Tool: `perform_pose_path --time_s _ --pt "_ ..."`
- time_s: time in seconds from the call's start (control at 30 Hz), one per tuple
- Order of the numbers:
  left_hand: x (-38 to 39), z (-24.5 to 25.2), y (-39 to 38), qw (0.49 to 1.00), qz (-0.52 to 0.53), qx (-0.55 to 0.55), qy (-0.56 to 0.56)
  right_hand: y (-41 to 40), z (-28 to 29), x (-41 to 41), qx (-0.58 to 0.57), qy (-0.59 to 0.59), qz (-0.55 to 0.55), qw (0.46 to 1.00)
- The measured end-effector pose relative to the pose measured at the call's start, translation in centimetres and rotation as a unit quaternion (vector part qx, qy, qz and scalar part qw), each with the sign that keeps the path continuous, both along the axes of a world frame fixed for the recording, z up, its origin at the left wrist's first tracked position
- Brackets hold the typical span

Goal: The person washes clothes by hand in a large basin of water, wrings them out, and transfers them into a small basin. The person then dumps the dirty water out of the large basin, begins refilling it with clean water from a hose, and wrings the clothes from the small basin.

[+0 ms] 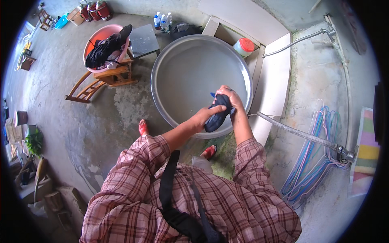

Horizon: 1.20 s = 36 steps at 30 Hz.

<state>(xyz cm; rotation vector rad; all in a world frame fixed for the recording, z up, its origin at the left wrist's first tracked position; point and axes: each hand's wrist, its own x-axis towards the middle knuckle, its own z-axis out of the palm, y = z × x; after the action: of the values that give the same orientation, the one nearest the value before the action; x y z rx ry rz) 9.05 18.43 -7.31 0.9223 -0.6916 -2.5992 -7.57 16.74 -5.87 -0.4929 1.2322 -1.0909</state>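
Both hands grip a bunched dark navy cloth point(217, 119) above the near right part of a large round metal basin point(156, 100). My left hand point(206, 117) closes around its lower left side, with the thumb laid across the fabric. My right hand point(229, 94) clasps its upper end, and a small blue bit of fabric pokes out beside the fingers. Cloudy greyish water point(194, 73) appears to fill the basin below. How much cloth lies inside my fists is hidden.
A pink basin point(107, 30) of dark clothes rests on a wooden chair point(112, 77) beside a small grey table point(144, 41). Right of the metal basin are a red-lidded tub point(244, 47), a braided hose point(291, 131) and wire hangers point(316, 161). Plastic bottles point(163, 21) stand behind.
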Motion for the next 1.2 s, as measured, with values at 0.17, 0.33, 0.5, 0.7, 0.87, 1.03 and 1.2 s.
perform_pose_path --time_s 0.17,0.33,0.5,0.7,0.87,1.03,1.2 --pt "-0.4 -3.3 0.5 0.967 -0.064 -0.176 -0.174 -1.1 -4.3 1.2 -0.005 0.308 0.113 0.945" --pt "-0.7 -7.0 1.2 0.818 -0.133 -0.366 -0.424 -1.4 -9.6 3.8 0.012 0.490 0.126 0.863" --pt "1.1 -8.9 0.6 0.799 -0.165 -0.345 -0.464 -0.2 -14.0 5.9 0.041 0.562 0.032 0.826" --pt "7.0 -13.2 -2.7 0.974 0.036 0.080 -0.210 1.2 -15.8 7.3 0.234 0.037 0.015 0.971" --pt "13.3 -6.1 -9.7 0.978 0.156 0.087 -0.105 3.3 -18.5 3.0 0.208 -0.020 -0.067 0.976" --pt "24.3 -1.4 -18.2 0.906 0.353 -0.168 -0.160 4.9 -21.6 3.5 0.244 0.018 -0.046 0.968" --pt "34.3 0.5 -29.1 0.769 0.479 -0.298 -0.301 7.0 -22.8 6.1 0.274 0.036 -0.083 0.957"
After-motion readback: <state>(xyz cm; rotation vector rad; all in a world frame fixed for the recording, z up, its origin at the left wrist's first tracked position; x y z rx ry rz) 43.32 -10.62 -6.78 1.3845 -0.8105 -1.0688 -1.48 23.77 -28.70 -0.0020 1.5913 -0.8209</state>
